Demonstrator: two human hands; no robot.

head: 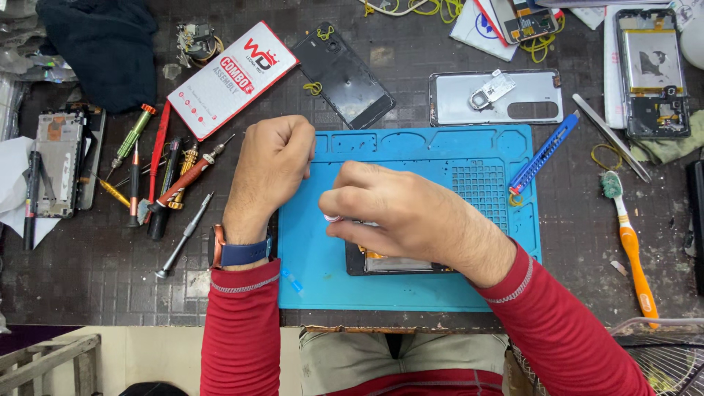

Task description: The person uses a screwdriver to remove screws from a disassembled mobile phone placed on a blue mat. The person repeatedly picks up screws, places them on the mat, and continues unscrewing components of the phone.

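head view: i see the opened phone [396, 262] lying on the blue repair mat [411, 158], mostly hidden by my right hand [400, 213], which pinches a small pinkish piece [332, 218]; my left hand [273, 165] is curled shut, contents unclear. back cover [496, 97] is already off.

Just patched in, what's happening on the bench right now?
A person in red sleeves works over a blue mat. The right hand pinches a small pinkish-white thing above an opened phone lying on the mat. The left hand is curled at the mat's left edge. Screwdrivers lie to the left.
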